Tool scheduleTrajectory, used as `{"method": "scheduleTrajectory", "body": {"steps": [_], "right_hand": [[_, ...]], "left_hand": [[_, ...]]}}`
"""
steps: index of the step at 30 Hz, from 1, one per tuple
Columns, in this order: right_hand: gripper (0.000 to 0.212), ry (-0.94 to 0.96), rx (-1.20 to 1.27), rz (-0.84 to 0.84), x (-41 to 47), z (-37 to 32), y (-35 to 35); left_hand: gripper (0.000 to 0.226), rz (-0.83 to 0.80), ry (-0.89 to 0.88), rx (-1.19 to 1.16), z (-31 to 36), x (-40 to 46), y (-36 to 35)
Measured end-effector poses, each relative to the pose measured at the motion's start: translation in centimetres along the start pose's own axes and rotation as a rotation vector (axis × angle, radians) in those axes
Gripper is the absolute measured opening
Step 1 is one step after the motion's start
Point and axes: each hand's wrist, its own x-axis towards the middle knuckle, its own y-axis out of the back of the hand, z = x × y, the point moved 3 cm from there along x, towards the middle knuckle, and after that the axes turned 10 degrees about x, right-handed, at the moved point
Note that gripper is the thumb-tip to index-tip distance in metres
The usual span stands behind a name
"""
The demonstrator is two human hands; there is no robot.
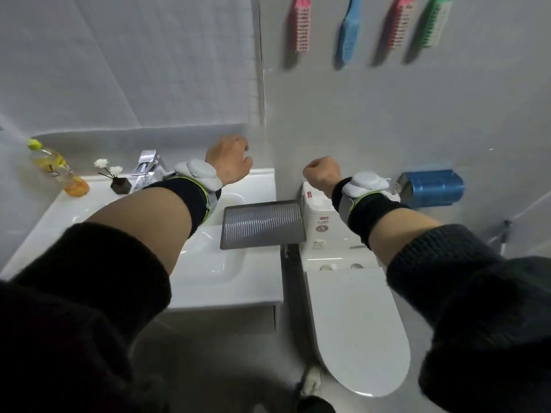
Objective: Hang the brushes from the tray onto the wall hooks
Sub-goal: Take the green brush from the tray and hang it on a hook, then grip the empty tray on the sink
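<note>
Several brushes hang on the wall at the top right: a pink brush (302,25), a blue brush (350,31), another pink brush (401,22) and a green brush (436,22). The hooks are out of view above the frame. A dark ribbed tray (262,225) lies on the sink's right edge with nothing on it. My left hand (229,162) hovers above the sink's back corner, fingers curled, holding nothing. My right hand (322,174) is a closed fist over the toilet tank, also holding nothing.
A white sink (208,263) with a chrome faucet (146,171) is at the left, with a yellow bottle (56,168) and a small flower vase (116,180). A white toilet (354,323) stands on the right, and a blue paper holder (432,186) hangs on the wall.
</note>
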Motion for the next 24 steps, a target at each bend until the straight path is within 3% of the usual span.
{"method": "scheduleTrajectory", "body": {"steps": [7,11,14,17,21,24], "right_hand": [[0.023,-0.129,-0.047,-0.039,-0.8,3.6,-5.3],[0.032,-0.178,-0.127,-0.112,0.3,5.3,-7.9],[0.016,-0.224,-0.194,-0.156,0.9,7.0,-9.6],[0.012,-0.276,-0.184,-0.196,1.7,9.2,-11.4],[0.033,-0.330,-0.231,-0.375,3.1,11.2,-12.7],[0.024,-0.351,-0.240,-0.392,4.1,11.5,-13.1]], "left_hand": [[0.037,-0.194,0.198,-0.081,-4.3,-2.6,-6.8],[0.044,-0.289,0.337,-0.203,-5.0,-2.7,-10.0],[0.046,-0.412,0.457,-0.274,-5.2,-3.7,-12.7],[0.033,-0.559,0.559,-0.352,-5.7,-5.0,-15.8],[0.015,-0.704,0.641,-0.514,-6.0,-6.0,-19.2],[0.008,-0.754,0.668,-0.600,-5.9,-6.0,-20.0]]}}
